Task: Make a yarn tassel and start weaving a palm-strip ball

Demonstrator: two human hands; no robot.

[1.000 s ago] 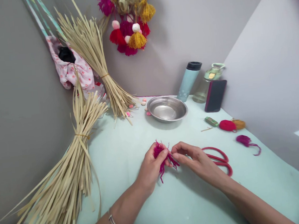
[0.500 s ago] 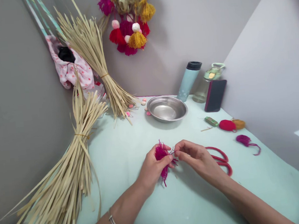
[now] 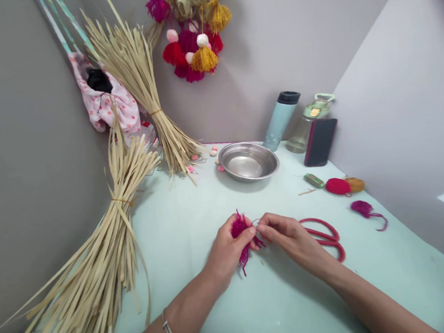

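Note:
Between the fingers of my left hand (image 3: pixel 230 247) is a magenta yarn tassel (image 3: pixel 239 228), its loose strands sticking out above and below. My left thumb presses on its right side. Close beside it, touching or nearly touching the left thumb, my right hand (image 3: pixel 285 233) pinches a thin thread (image 3: pixel 256 221) that loops up near the fingertips. Where the thread joins the tassel is hidden by the fingers. Red-handled scissors (image 3: pixel 333 237) lie partly behind my right hand and wrist, with their blades out of sight.
A steel bowl (image 3: pixel 249 162) stands at the back, with pink beads (image 3: pixel 221 168) beside it. Palm-leaf-like strip bundles (image 3: pixel 93 262) fill the left. A flask (image 3: pixel 281 121), bottle (image 3: pixel 301 132) and phone (image 3: pixel 321 143) stand at back right, near red yarn (image 3: pixel 337 186) and magenta yarn (image 3: pixel 362 208).
My right hand has shifted slightly left and down, closer to the left thumb. The thread now makes a small loop above the fingertips. The tassel stays in my left hand.

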